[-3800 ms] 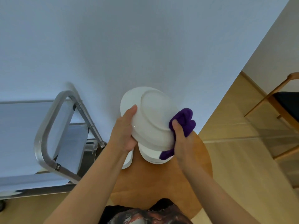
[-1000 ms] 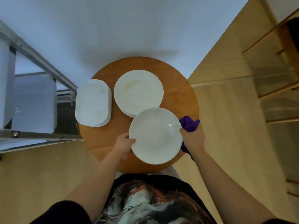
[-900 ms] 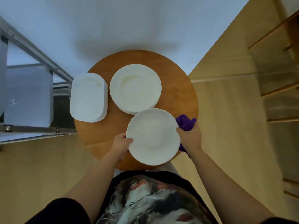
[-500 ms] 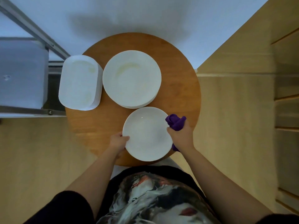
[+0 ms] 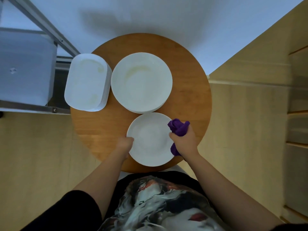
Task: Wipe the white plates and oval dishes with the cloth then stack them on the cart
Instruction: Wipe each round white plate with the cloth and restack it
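I hold a white round plate [image 5: 150, 139] face up over the near part of the round wooden table [image 5: 188, 67]. My left hand [image 5: 125, 145] grips its left rim. My right hand [image 5: 183, 142] grips its right rim together with a bunched purple cloth [image 5: 178, 128]. Behind it sits a stack of white round plates [image 5: 141, 82]. A stack of white oval dishes [image 5: 86, 82] stands at the table's left edge. The metal cart [image 5: 26, 67] is to the left of the table.
A white wall [image 5: 150, 12] rises behind the table. Wooden floor lies to the left and right. Wooden chair parts [image 5: 298, 97] stand at the far right. My torso is close against the table's near edge.
The plate was turned from underside-up, held high, to face-up and low over the table. In the last second my view tipped down and the cloth slid a little onto the plate's rim.
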